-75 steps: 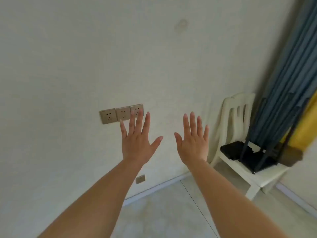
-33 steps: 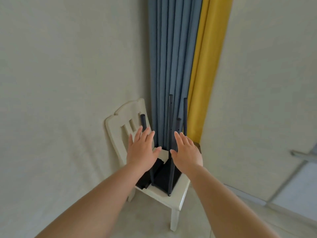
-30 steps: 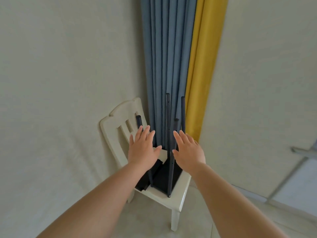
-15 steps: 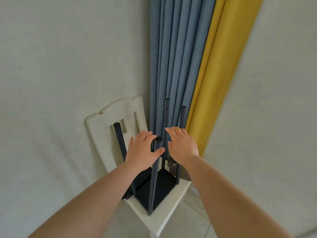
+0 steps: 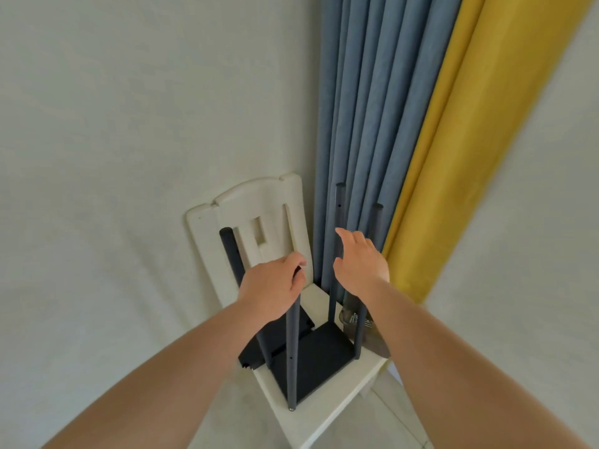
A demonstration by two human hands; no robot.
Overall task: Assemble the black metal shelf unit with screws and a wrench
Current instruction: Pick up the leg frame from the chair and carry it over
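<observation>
Wall [image 5: 113, 157], at nine o'clock in the head view: plain, nothing mounted on it in this frame.

White chair [image 5: 246, 215], centre: backrest to the wall, seat toward the camera. On the seat stands the black shelf unit [image 5: 311, 361], a flat black panel with four black posts rising from its corners, long axes near vertical. A second black panel lies partly under it at its eight o'clock side. Far-left post [image 5: 231, 254] leans slightly toward eleven o'clock.

Left hand [image 5: 270, 291]: fingers curled over the top of the near post [image 5: 291, 345], apparently grasping its upper end (the post top itself is hidden under the fingers, so contact is judged, not confirmed). The post runs straight down from the hand toward six o'clock, ending at the seat's front edge.

Right hand [image 5: 359, 264]: fingers extended and relaxed, holding nothing. The tall rear post [image 5: 338, 228] stands just beside its fingertips at the ten o'clock side; whether they touch cannot be told. The far-right post [image 5: 372, 241] passes behind the hand.

Small metal items [image 5: 351, 319], likely hardware, sit on the seat at the unit's one o'clock corner; too small to identify.

Curtains, twelve to two o'clock: blue curtain [image 5: 372, 108], then yellow curtain [image 5: 470, 140].

Judgement: each hand is nearest its own upright post; a sideways closing of the right hand would complete a two-handed hold.
</observation>
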